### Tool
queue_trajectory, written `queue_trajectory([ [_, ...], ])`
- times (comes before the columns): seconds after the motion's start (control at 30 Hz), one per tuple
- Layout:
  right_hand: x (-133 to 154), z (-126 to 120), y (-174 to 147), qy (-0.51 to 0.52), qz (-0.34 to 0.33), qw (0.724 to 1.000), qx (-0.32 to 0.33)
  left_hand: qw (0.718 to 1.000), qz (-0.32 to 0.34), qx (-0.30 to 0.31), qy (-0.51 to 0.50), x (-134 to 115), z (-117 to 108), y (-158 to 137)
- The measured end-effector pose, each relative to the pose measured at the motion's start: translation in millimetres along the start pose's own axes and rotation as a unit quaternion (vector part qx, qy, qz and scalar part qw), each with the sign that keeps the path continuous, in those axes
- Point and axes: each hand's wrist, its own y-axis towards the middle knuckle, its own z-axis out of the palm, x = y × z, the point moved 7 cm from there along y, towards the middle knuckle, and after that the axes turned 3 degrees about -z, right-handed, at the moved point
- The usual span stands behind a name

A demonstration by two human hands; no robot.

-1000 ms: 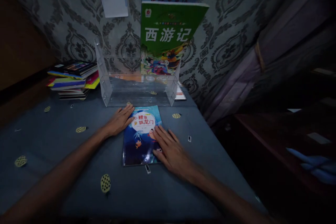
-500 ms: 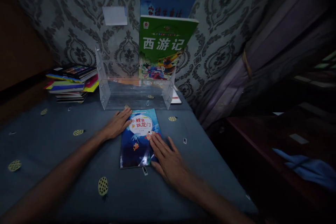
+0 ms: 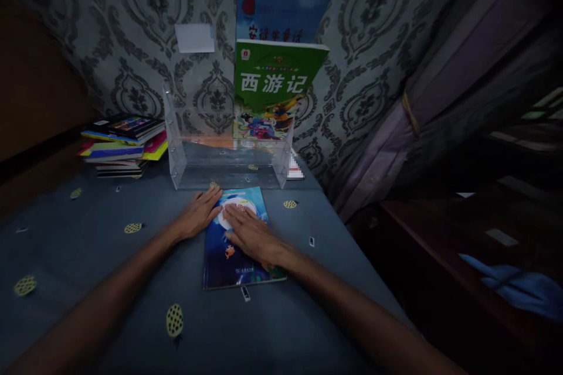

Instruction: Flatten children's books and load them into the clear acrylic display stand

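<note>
A blue picture book (image 3: pixel 224 272) lies flat on the cloth-covered table, its cover facing up. My left hand (image 3: pixel 200 212) rests at the book's upper left edge, fingers stretched out and touching it. Across the upper middle of the cover lies my right hand (image 3: pixel 250 231), open and flat, hiding part of the white title circle. Just behind the book stands a clear acrylic rack (image 3: pixel 211 173). A green book (image 3: pixel 272 85) stands upright in it at the right, with a taller blue book (image 3: pixel 285 12) behind.
At the back left is a stack of books (image 3: pixel 118 146). A white card (image 3: pixel 194 38) is on the patterned wall. A tied curtain (image 3: pixel 387 135) hangs at the right, beyond the edge of the table (image 3: pixel 88 263). Blue cloth (image 3: pixel 519 287) lies at far right.
My right hand has moved up and left over the book, from its right edge onto the title circle. My left hand stays at the left edge. The view has tilted slightly up.
</note>
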Motion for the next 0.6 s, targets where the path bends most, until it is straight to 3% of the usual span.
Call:
queue_trajectory([
  [0.17,-52.2,-6.0,10.2,-0.026,0.107,0.992,-0.062,1.000,-0.004,0.001,-0.005,-1.5,-1.0,0.4],
  [0.27,-64.8,-4.7,-0.1,-0.026,0.162,0.982,-0.092,1.000,-0.011,0.002,-0.003,-2.3,-1.0,0.0],
  [0.6,-17.1,11.3,-58.0,-0.020,0.196,0.976,-0.095,0.998,-0.049,-0.031,0.008,0.0,5.2,-0.9],
])
